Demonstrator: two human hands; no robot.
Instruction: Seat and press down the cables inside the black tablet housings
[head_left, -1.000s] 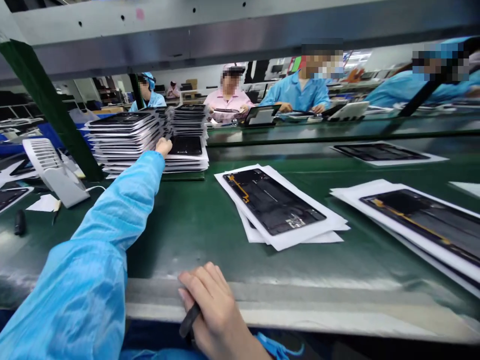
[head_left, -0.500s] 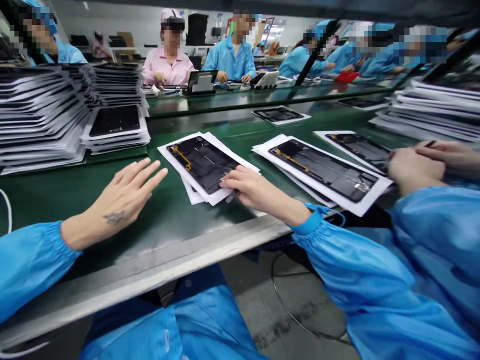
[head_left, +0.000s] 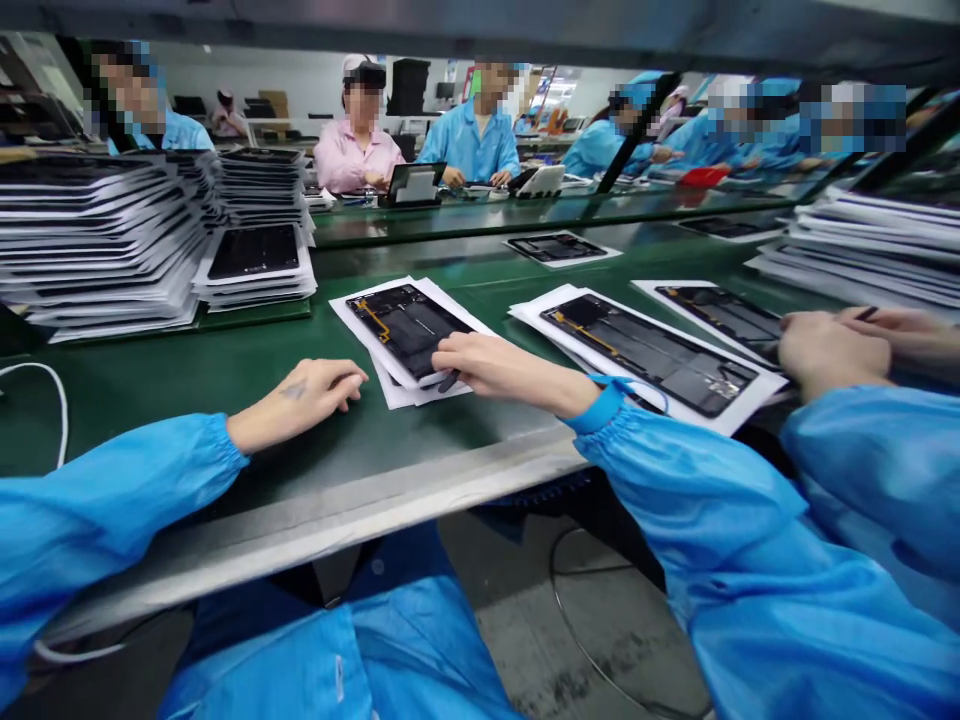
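My right hand (head_left: 499,368) is at the lower right corner of a black tablet housing (head_left: 409,325), its fingers closed round a small dark stick-like tool (head_left: 448,381). The housing carries an orange flex cable on its left side and lies on white sheets (head_left: 480,322). To the left of these sheets is my left hand (head_left: 319,393), low over the green bench. Its fingers are loosely bent and somewhat apart, with nothing visible in them. What the tip of the tool touches is hidden behind my right fingers.
Tall stacks of sheeted panels (head_left: 97,250) stand on the left, more sheets (head_left: 870,245) on the right. Another tablet housing (head_left: 649,350) lies right of my hand. A co-worker's hands (head_left: 836,345) work beside it. The bench's metal edge (head_left: 360,510) runs in front of me.
My left hand has moved right, closer to the sheets, and its spread fingers have bent. My right hand has shifted slightly left and still holds the dark tool. The view has tilted up a little.
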